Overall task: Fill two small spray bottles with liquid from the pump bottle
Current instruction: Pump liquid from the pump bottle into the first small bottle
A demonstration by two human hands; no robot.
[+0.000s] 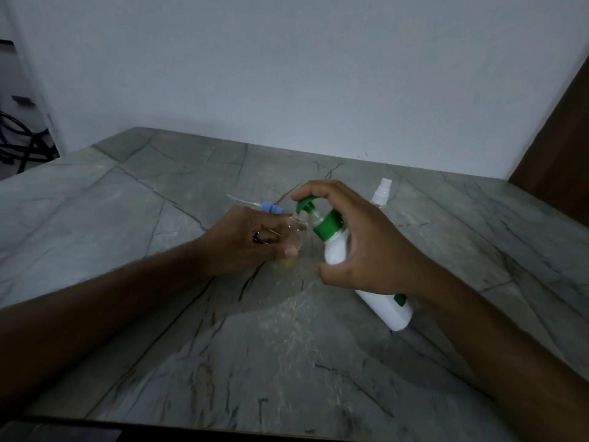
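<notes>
The clear spray bottle (291, 240) stands uncapped on the grey stone table (127, 218), a little yellow liquid at its bottom. Your left hand (251, 240) grips it. Your right hand (360, 244) holds the tilted white pump bottle (338, 250), forefinger on the green pump head (304, 204), whose spout meets the open neck. Behind lie a blue sprayer cap (271, 208) and a second spray bottle (381, 193).

The white pump bottle (334, 250) with a green pump head (306, 205) is tilted, its spout over the mouth of an open clear spray bottle (294, 231) holding some yellowish liquid, it seems. Its blue sprayer (271, 208) lies just behind. A second, capped spray bottle (381, 194) stands farther right.
</notes>
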